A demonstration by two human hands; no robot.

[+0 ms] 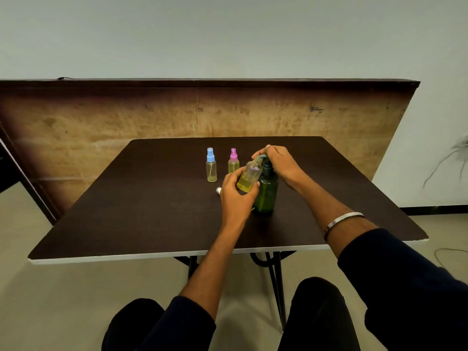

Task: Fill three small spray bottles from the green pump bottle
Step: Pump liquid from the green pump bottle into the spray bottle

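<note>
The green pump bottle (266, 192) stands upright near the middle of the dark table (141, 206). My right hand (278, 162) lies over its pump head, with the nozzle sticking out to the left. My left hand (235, 196) holds an uncapped clear spray bottle (250, 176), tilted so its open neck sits under the nozzle. Yellow liquid fills roughly its lower third. Behind stand a blue-capped spray bottle (211, 165) and a pink-capped spray bottle (233, 161), both capped and holding yellowish liquid. A small white cap (218, 190) lies on the table beside my left hand.
A wooden board (101, 122) leans against the wall right behind the table's far edge. Cables (445, 160) hang on the wall at right. My knees are below the table's near edge (126, 257).
</note>
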